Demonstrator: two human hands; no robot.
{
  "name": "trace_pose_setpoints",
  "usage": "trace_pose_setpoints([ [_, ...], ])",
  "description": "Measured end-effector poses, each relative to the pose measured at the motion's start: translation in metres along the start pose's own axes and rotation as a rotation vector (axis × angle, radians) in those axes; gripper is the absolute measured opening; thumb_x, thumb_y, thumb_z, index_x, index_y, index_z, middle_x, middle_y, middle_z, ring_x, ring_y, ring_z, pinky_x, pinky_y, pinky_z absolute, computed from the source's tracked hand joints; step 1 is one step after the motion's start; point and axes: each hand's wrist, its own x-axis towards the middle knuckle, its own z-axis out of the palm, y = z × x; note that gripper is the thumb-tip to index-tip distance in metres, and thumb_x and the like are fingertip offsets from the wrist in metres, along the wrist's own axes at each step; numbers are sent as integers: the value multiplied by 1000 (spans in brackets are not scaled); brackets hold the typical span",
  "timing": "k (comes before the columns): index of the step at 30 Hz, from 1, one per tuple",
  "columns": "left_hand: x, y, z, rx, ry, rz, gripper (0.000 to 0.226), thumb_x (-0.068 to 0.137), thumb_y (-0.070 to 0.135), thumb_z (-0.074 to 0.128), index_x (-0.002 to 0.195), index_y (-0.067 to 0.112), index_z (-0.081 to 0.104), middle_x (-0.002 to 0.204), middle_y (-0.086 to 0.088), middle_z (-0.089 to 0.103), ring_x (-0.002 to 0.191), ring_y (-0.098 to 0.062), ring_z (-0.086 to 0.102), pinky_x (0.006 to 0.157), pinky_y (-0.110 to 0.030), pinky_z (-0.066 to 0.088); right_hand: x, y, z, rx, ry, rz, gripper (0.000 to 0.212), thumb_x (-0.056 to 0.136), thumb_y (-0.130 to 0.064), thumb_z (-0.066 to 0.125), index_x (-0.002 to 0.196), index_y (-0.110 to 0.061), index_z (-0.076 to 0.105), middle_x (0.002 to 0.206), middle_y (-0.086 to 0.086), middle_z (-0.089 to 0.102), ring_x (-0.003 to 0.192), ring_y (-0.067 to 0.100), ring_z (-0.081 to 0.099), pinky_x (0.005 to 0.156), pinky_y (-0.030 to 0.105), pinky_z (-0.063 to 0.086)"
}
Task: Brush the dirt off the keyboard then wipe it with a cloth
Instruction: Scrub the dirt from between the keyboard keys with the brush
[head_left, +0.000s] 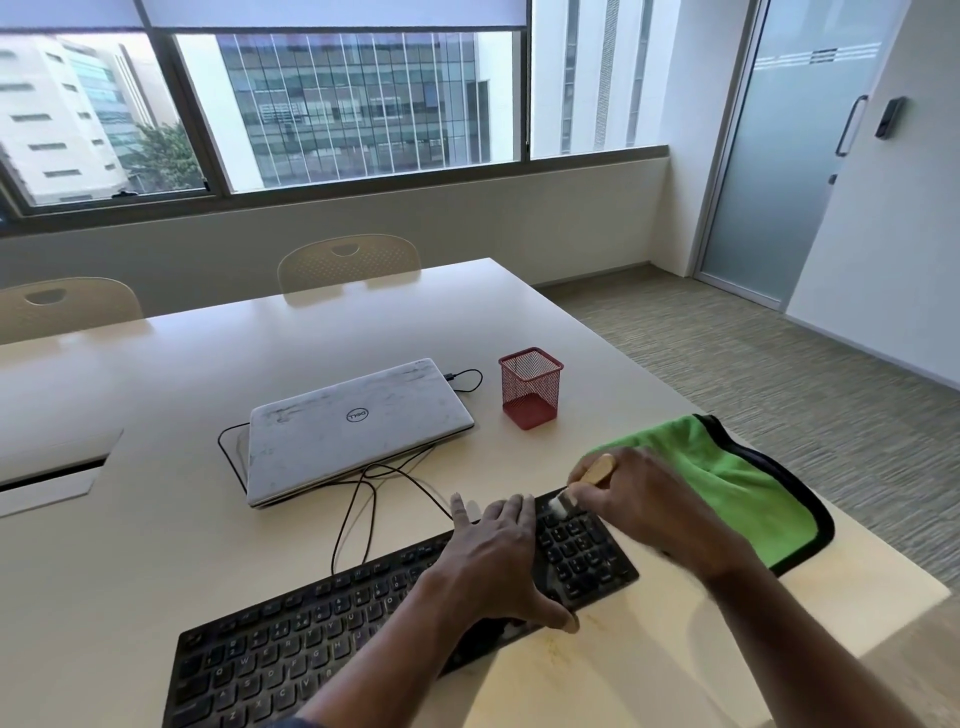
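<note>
The right hand (641, 501) is closed around the wooden handle of a small brush (596, 470), fingers curled over it, with the pale bristles down on the far right corner of the keyboard (291, 644), at the top of the number pad. The hand is a little blurred, so the exact finger placement cannot be told. Just beside it, the left hand (496, 564) lies flat on the keys left of the number pad, fingers straight and slightly spread toward the far edge, thumb reaching out along the near edge of the keyboard.

The black keyboard sits at an angle on the pale bench (156, 519), its right end farther from the person than its left. To the right of the brushing hand, a green cloth (743, 480) with a black border lies loosely spread near the bench's right edge, partly hidden behind the right wrist.

Beyond the keyboard, a closed white laptop (358, 426) rests on the bench, with black cables (363, 499) looping between the two. A red mesh pen holder (530, 389) stands upright to the right of the laptop. Two beige chairs (348, 260) stand at the far side of the bench, below a wide window
</note>
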Motion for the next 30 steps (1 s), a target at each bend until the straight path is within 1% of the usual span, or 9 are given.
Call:
trace_pose_setpoints([
  [6, 0, 2, 0, -9, -13, -4, 141, 69, 84, 68, 160, 5, -6, 171, -12, 2, 157, -27, 5, 118, -71, -9, 9, 5, 9, -166, 84, 56, 8, 79, -34, 69, 78, -28, 75, 71, -6, 73, 65, 11, 66, 55, 21, 46],
  [9, -1, 4, -2, -15, -15, -9, 140, 70, 82, 69, 160, 5, -6, 170, -12, 3, 157, -27, 6, 118, -72, -8, 11, 5, 3, -61, 22, -26, 6, 81, -31, 72, 77, -28, 76, 67, -11, 71, 61, 4, 64, 55, 16, 45],
  [11, -1, 5, -3, -7, -20, -11, 140, 70, 81, 70, 160, 5, -5, 170, -12, 4, 157, -26, 6, 118, -72, -8, 11, 5, 2, -52, -101, -84, 8, 82, -32, 72, 81, -27, 78, 71, -13, 72, 66, 2, 66, 62, 21, 53],
  [13, 0, 6, -4, 0, -27, -15, 141, 69, 81, 70, 161, 5, -5, 170, -12, 4, 157, -26, 6, 118, -72, -8, 11, 9, 1, -116, -121, -74, 11, 78, -35, 71, 81, -28, 79, 74, -11, 73, 69, 5, 67, 66, 30, 56],
  [16, 1, 6, -4, 1, -29, -17, 142, 68, 81, 71, 161, 5, -4, 170, -12, 7, 156, -26, 10, 117, -73, -8, 13, 12, -4, -144, -35, -62, 7, 76, -34, 74, 75, -29, 77, 68, -16, 70, 66, 1, 64, 59, 19, 46],
  [19, 2, 7, -6, -4, -26, -15, 140, 69, 79, 72, 161, 5, -2, 170, -11, 11, 155, -27, 13, 117, -72, -9, 12, 1, -5, 3, -99, -129, 5, 81, -29, 75, 79, -28, 79, 62, -26, 67, 66, -2, 66, 56, 10, 46],
  [22, 2, 7, -7, -3, -30, -16, 141, 68, 80, 73, 161, 5, -2, 170, -12, 11, 155, -28, 14, 117, -73, -8, 10, -3, 4, -75, -124, -127, 11, 80, -32, 70, 78, -25, 79, 67, -12, 72, 64, 6, 67, 57, 21, 50],
  [26, 2, 6, -6, -12, -35, -23, 143, 66, 80, 73, 161, 4, -4, 170, -12, 10, 155, -27, 13, 116, -74, -8, 12, 2, -2, -164, -22, -78, 12, 76, -32, 67, 73, -25, 76, 59, -11, 64, 56, 2, 61, 49, 13, 37],
  [30, 2, 8, -7, -4, -40, -23, 143, 67, 79, 73, 160, 4, -4, 170, -12, 8, 156, -27, 11, 117, -73, -7, 9, -1, -2, -141, -123, -143, 11, 76, -33, 68, 74, -28, 77, 61, -13, 67, 57, 4, 63, 50, 12, 39],
])
